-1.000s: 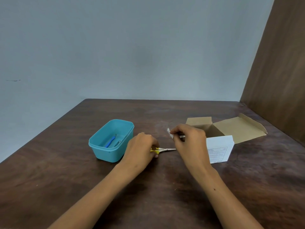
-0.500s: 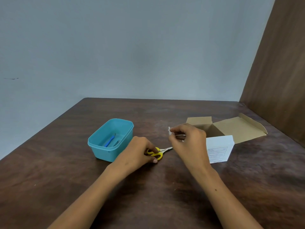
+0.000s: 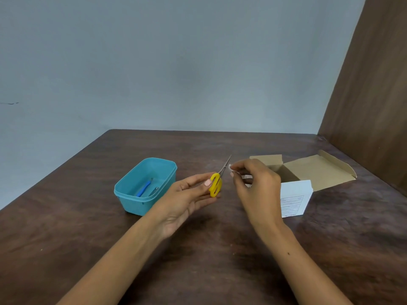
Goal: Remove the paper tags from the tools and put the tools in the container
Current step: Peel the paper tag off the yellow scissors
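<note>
Table [image 3: 220, 271]: dark wood surface; it lay under both of my hands and carried everything else.
Cardboard box [image 3: 317, 170]: open, flaps spread; it sat just beyond and to the right of my right hand, with a white printed panel facing me.
Container [image 3: 132, 201]: teal plastic tub, open top; it stood just to the left of my left hand, apart from it.
Left hand [image 3: 185, 194]: palm turned up and inward; my thumb and fingers pinched the yellow handles of the scissors.
Right hand [image 3: 255, 183]: raised beside my left hand; thumb and forefinger pinched a small white paper tag, remaining fingers curled.
Scissors [image 3: 217, 183]: small pair, blades together, tips pointing up and away from me toward my right fingertips; clear of the table.
Blue-handled tool [image 3: 144, 188]: it lay inside the container, left of my left hand.
Metal tool [image 3: 154, 191]: small, beside the blue one in the container; I could not tell its type.
Paper tag [image 3: 231, 167]: it sat at my right fingertips, just beside the scissor blades; I could not tell whether it touched them.
</note>
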